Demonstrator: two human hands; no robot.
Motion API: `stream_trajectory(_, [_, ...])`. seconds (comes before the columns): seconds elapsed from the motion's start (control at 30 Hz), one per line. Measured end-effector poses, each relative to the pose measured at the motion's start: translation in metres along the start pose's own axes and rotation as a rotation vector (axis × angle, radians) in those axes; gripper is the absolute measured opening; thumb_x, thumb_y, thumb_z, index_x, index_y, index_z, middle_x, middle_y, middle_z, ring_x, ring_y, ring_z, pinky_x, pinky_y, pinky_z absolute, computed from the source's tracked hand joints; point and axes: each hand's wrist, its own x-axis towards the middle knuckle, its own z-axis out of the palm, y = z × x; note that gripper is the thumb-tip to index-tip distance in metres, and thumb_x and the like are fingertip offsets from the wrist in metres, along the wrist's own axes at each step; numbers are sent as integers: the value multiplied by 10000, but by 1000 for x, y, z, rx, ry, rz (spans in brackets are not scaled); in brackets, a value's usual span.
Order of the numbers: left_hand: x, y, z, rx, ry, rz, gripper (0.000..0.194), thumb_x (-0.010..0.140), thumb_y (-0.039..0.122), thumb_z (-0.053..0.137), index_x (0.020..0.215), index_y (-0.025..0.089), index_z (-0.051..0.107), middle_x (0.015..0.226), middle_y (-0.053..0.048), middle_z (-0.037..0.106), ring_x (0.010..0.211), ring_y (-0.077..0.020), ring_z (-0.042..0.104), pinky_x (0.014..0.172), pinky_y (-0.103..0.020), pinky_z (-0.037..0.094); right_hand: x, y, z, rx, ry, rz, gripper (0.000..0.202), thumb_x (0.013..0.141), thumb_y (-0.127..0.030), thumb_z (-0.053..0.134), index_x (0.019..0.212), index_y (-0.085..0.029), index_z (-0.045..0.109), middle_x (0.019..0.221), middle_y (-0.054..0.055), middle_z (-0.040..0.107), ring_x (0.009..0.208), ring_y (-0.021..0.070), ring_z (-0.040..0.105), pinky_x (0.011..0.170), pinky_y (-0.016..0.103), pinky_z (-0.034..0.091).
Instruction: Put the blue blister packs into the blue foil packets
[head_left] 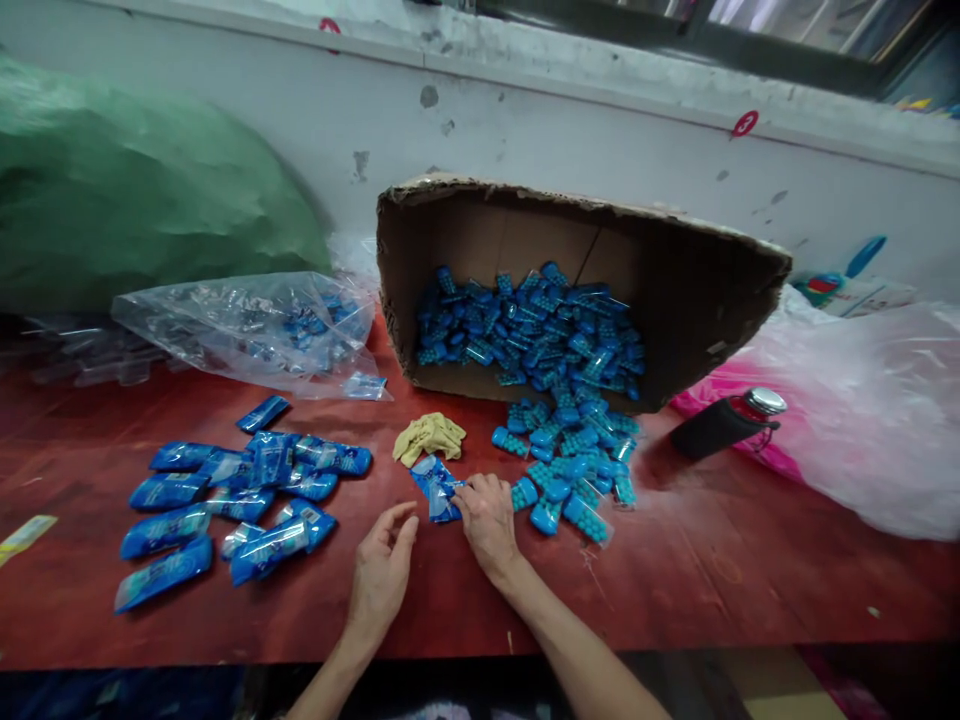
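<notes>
My right hand (487, 520) has its fingertips on a flat blue printed pouch (437, 488) at the middle of the red table. Just left of the pouch, my left hand (385, 565) is raised a little, fingers curved and apart, with nothing in it. Small clear bottles of blue beads with blue caps (574, 460) lie in a heap right of my right hand. They spill from an open cardboard box (697, 310) tipped on its side. On the left, several filled blue pouches (255, 480) form a loose pile. A crumpled yellowish cloth (430, 438) sits behind the flat pouch.
A clear plastic bag (240, 335) with blue packets lies at the back left, before a large green sack (150, 190). A black bottle (724, 423) leans at the right beside white and pink plastic bags (877, 410). The red table's (675, 600) front edge is near my forearms.
</notes>
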Motion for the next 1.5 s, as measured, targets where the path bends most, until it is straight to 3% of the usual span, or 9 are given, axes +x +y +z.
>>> stream_trajectory(0.1, [-3,4,6,-135,13,-159,409,604,357,652,951,153,579,693,-13,618,501,-117,531,439,-219,400,-6,-6,-9,58,71,3,136,831,-264,522,868,-253,652,845,45,615,832,200,476,728,333,293])
stream_trajectory(0.2, [-7,7,14,-293,-30,-296,494,563,336,691,991,142,538,762,-22,610,481,-89,531,383,-189,370,-17,-17,-20,167,131,13,166,842,-258,500,910,-261,652,887,50,616,840,204,472,739,341,296])
stream_trajectory(0.33, [-8,7,19,-423,-171,-343,317,593,357,672,794,125,594,633,9,583,459,-60,501,401,-167,354,-28,-27,-20,406,111,29,188,838,-234,487,931,-262,648,872,45,607,817,194,488,748,335,339])
stream_trajectory(0.47, [-5,7,18,-471,-196,-378,286,572,357,688,703,127,580,562,28,570,423,-62,491,390,-172,335,-23,-19,-8,842,71,239,328,728,-226,585,1056,-214,583,910,37,588,787,171,516,732,292,409])
stream_trajectory(0.6, [-6,10,21,-562,-233,-394,310,564,360,697,736,132,574,593,15,592,438,-68,509,400,-178,349,-14,-12,-2,1115,-79,348,139,741,-271,536,726,-156,614,628,-25,557,581,117,482,569,224,409])
stream_trajectory(1.03, [-5,-1,26,-544,-149,-387,241,549,281,714,649,99,591,482,22,577,398,-68,481,382,-180,353,-27,-31,4,1032,47,437,214,790,-286,458,602,-186,447,541,-57,439,517,94,398,480,199,316])
stream_trajectory(1.2, [-6,6,27,-607,-205,-417,232,559,277,713,640,101,585,479,23,573,395,-68,482,376,-180,366,-28,-36,0,1057,112,450,246,786,-318,469,581,-192,420,520,-62,422,495,92,401,459,198,312])
stream_trajectory(1.37, [-8,11,24,-603,-188,-424,228,565,284,714,606,110,573,462,20,573,398,-74,493,376,-177,364,-26,-36,-3,1397,-33,492,183,717,-337,554,659,-179,484,551,-58,501,478,97,455,468,209,377])
stream_trajectory(1.5, [-10,14,20,-601,-290,-421,253,587,304,706,698,103,599,557,-12,628,440,-87,535,391,-177,374,-26,-32,-8,1273,45,499,235,718,-311,566,568,-171,450,519,-69,433,486,79,393,488,197,344])
